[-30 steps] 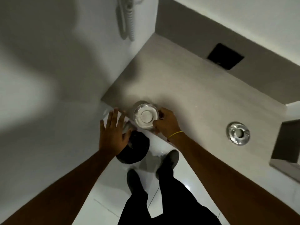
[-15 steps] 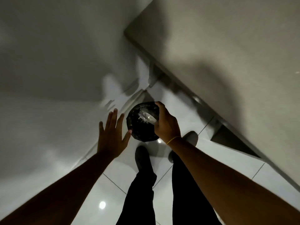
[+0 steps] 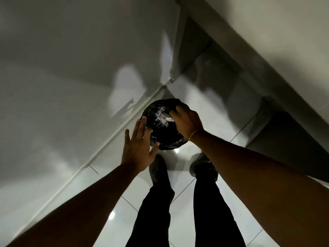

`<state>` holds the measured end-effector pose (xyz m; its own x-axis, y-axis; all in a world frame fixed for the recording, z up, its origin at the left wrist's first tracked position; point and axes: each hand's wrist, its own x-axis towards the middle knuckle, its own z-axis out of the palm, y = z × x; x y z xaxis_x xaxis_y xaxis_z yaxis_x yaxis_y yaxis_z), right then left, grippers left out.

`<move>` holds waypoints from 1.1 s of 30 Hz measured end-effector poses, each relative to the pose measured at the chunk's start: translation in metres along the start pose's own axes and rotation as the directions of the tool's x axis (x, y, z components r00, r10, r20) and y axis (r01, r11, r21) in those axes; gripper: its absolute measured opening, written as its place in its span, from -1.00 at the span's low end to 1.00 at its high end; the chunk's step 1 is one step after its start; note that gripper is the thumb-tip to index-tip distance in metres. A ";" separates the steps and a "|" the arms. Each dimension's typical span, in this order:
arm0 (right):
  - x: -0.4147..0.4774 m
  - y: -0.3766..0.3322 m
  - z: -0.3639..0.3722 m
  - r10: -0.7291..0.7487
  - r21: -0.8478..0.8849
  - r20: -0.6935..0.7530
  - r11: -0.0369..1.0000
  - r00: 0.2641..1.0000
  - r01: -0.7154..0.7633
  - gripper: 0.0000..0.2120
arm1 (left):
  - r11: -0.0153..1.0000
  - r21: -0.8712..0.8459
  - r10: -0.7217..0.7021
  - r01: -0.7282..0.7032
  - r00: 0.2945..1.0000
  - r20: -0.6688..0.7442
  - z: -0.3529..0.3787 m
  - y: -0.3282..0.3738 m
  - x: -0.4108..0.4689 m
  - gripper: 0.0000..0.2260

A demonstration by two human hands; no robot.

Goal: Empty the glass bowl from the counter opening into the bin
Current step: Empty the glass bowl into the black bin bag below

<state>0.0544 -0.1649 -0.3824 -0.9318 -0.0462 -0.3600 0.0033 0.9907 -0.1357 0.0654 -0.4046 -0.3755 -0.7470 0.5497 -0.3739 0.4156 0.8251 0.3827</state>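
A small round bin (image 3: 161,138) lined with a black bag stands on the floor by the wall, below the counter. My right hand (image 3: 187,123) holds the glass bowl (image 3: 166,117) tipped over the bin's mouth; only a sliver of the bowl shows past my fingers. White specks (image 3: 160,120) lie scattered on the black liner inside. My left hand (image 3: 139,148) hovers with fingers spread at the bin's left rim, holding nothing; whether it touches the rim is unclear.
The grey counter (image 3: 267,32) juts out at the upper right, with shadowed space beneath. A white wall (image 3: 62,77) runs along the left. My legs and shoes (image 3: 160,170) stand on glossy white floor tiles just behind the bin.
The bowl has been lifted off the counter and brought down over the bin, then tipped further. The view has dropped toward the floor. My left hand has stayed spread beside the bin.
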 end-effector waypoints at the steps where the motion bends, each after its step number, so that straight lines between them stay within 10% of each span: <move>1: 0.003 -0.001 0.001 -0.002 -0.051 0.011 0.999 1.000 0.003 -0.59 | 1.000 0.000 -0.002 0.002 1.000 -0.007 0.002 0.000 0.001 -0.53; 9: 0.012 -0.001 0.001 -0.016 0.017 -0.081 1.000 0.997 0.017 -0.02 | 0.999 -0.026 -0.032 0.032 0.999 -0.009 0.008 -0.004 0.006 -0.56; 15: 0.016 0.004 0.016 -0.019 0.084 -0.023 0.996 1.000 0.021 -0.62 | 0.999 -0.029 -0.019 0.019 1.000 -0.003 0.011 -0.007 0.004 -0.56; 21: 0.016 0.000 0.019 0.012 0.135 -0.058 0.991 0.998 -0.004 -0.08 | 1.000 -0.020 -0.007 0.008 1.000 0.011 0.018 -0.008 0.002 -0.56; 26: 0.015 -0.004 0.025 0.013 0.109 -0.020 0.994 1.000 -0.011 -0.68 | 0.999 -0.041 -0.004 0.004 1.000 0.002 0.019 -0.009 0.000 -0.55; 30: 0.018 -0.005 0.030 -0.011 0.106 -0.044 0.994 0.999 0.016 -0.13 | 0.999 -0.036 -0.002 0.002 1.000 0.007 0.020 -0.008 0.000 -0.55; 33: 0.017 -0.008 0.028 0.011 0.112 -0.005 0.994 1.000 -0.011 -0.31 | 0.999 -0.037 0.002 -0.002 1.000 0.010 0.020 -0.009 -0.001 -0.56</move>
<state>0.0484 -0.1769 -0.4136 -0.9337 -0.0343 -0.3565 0.0538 0.9707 -0.2343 0.0725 -0.4098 -0.3956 -0.7407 0.5529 -0.3817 0.3975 0.8186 0.4145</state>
